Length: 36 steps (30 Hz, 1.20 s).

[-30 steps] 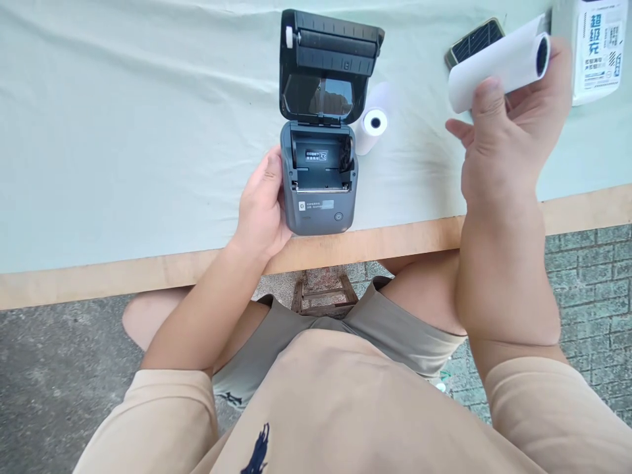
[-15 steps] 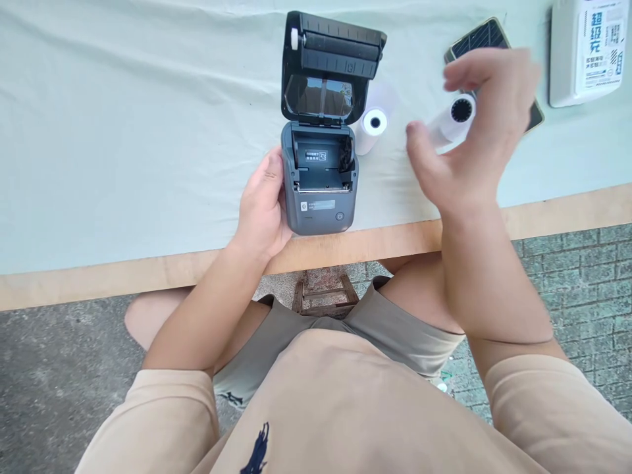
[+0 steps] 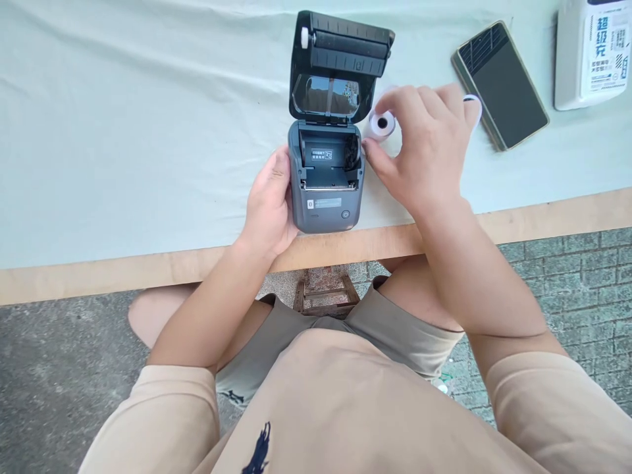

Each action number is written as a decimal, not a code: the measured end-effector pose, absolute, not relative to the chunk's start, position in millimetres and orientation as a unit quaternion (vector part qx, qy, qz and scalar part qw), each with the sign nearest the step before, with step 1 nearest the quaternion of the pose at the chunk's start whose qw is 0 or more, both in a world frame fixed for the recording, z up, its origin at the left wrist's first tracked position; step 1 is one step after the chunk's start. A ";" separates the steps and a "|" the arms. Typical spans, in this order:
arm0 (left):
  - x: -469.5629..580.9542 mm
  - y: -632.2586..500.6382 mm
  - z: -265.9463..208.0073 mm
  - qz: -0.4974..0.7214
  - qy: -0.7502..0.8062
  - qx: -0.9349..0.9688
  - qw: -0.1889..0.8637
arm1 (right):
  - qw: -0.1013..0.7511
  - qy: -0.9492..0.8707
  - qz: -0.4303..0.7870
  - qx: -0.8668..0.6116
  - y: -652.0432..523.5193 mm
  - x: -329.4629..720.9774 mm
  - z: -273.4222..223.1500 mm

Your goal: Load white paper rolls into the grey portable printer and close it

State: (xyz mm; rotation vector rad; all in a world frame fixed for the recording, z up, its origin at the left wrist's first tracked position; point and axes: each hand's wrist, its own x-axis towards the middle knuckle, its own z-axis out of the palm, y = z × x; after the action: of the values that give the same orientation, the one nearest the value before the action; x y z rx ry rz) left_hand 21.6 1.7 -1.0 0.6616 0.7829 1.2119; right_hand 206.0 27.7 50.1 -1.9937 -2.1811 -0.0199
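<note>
A dark grey portable label printer [image 3: 328, 178] lies near the table's front edge, its black lid [image 3: 336, 66] raised and its roll compartment bare inside. My left hand [image 3: 269, 204] is closed around the printer's left side, the thumb along the edge. Just right of the printer is a white paper roll [image 3: 382, 124] with a dark core hole. My right hand [image 3: 427, 141] is at that roll, thumb and index finger apart on either side of it; whether they touch it is unclear. Behind the right hand, a second white roll [image 3: 474, 108] is mostly hidden.
A dark-screened phone [image 3: 511, 89] lies to the right of the rolls. At the far right stands a white box-shaped device [image 3: 573, 59] with a printed label. Pale green cloth [image 3: 123, 145] covers the table, whose wooden front edge [image 3: 99, 268] is uncovered.
My right hand has moved left, from over the second roll and phone to the roll beside the printer. The phone is now uncovered. My left hand keeps its hold on the printer.
</note>
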 end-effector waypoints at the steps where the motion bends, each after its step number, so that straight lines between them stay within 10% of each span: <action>1: 21.3 1.7 -0.9 0.542 0.352 0.299 0.701 | 0.099 -0.735 0.004 -0.671 27.5 205.8 50.3; 27: 21.4 0.6 3.8 0.535 0.353 0.305 0.704 | 0.120 -0.732 0.034 -0.670 42.4 200.4 53.8; 36: 21.4 0.7 5.6 0.530 0.365 0.302 0.703 | 0.364 -0.704 0.060 -0.607 28.0 216.1 57.8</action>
State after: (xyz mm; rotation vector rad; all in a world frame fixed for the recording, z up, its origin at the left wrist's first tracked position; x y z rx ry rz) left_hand 21.4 0.7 5.6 0.6716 0.8128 1.1796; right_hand 216.1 28.0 57.8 -1.5615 -1.8128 0.1533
